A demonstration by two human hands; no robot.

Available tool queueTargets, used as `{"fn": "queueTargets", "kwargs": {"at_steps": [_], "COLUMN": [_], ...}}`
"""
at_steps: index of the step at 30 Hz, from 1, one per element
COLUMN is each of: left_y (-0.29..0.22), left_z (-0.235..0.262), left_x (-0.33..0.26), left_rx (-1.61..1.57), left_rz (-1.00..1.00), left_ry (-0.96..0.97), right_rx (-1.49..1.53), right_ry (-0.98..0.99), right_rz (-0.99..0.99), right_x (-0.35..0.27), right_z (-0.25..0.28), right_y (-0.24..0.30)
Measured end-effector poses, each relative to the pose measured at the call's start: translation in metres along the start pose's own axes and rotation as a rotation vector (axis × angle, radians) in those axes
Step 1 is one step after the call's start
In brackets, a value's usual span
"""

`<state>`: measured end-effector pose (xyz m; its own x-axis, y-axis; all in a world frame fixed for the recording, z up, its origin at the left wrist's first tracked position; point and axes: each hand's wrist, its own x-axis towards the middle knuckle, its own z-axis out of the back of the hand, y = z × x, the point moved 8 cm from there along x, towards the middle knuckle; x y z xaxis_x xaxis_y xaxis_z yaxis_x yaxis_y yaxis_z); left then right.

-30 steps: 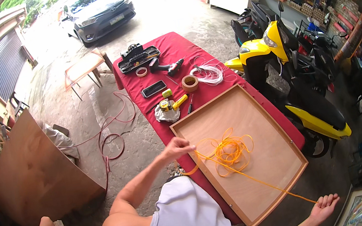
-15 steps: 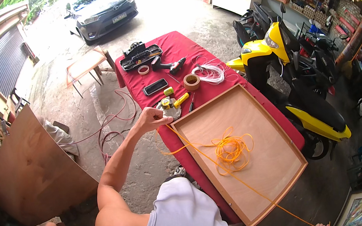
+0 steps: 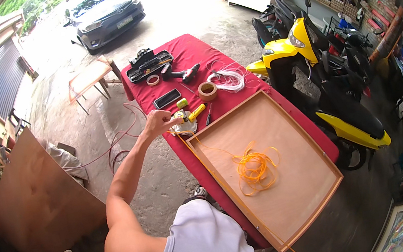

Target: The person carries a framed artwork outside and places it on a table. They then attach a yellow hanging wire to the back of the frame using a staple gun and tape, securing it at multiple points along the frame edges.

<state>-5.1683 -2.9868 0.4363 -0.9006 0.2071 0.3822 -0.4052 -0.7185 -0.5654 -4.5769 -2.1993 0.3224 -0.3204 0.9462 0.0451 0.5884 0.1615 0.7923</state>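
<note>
Orange cord (image 3: pixel 256 170) lies in a loose tangle near the middle of the shallow wooden tray (image 3: pixel 312 141), and one strand runs out of the heap up toward the tray's near-left corner, then on to the left hand (image 3: pixel 160 123). A second stretch runs along the tray's near edge, down toward the lower right of the view. So the line's long run follows that edge of the tray, from the raised hand above to the bottom corner below.

That left hand is lifted over the edge of the red-covered table (image 3: pixel 192 57), arm bent at the elbow, fingers pinched together on the cord. The right hand is out of sight.

Just past the hand sit a yellow tape measure (image 3: pixel 196 111), a roll of brown tape (image 3: pixel 207 90) and a phone (image 3: pixel 167 98). On the table's far side a yellow scooter (image 3: pixel 318 73) stands close against it; the near side opens onto bare concrete floor (image 3: pixel 162 178).
</note>
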Motion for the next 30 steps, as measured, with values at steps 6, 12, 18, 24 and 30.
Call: {"fn": "queueTargets", "kwargs": {"at_steps": [6,12,18,24,30], "left_y": [-0.002,-0.018,-0.007,-0.001,0.027], "left_z": [-0.016,-0.060,-0.096,-0.132,-0.136], "left_x": [0.025,0.027,0.017,-0.033,-0.066], "left_rx": [0.170,0.367,0.391,0.290,0.312], "left_rz": [-0.082,-0.281,-0.220,-0.163,-0.109], "left_ry": [-0.010,0.010,0.044,0.301,0.433], "right_rx": [-0.023,-0.037,-0.049,-0.064,-0.094], "right_ry": [-0.075,-0.119,-0.153,-0.188,-0.247], "right_rz": [0.024,0.037,0.059,0.093,0.158], "right_x": [-0.009,-0.014,-0.015,-0.015,-0.031], "right_z": [0.000,0.000,-0.002,-0.008,-0.027], "right_y": [0.005,0.010,0.017,0.027,0.045]}}
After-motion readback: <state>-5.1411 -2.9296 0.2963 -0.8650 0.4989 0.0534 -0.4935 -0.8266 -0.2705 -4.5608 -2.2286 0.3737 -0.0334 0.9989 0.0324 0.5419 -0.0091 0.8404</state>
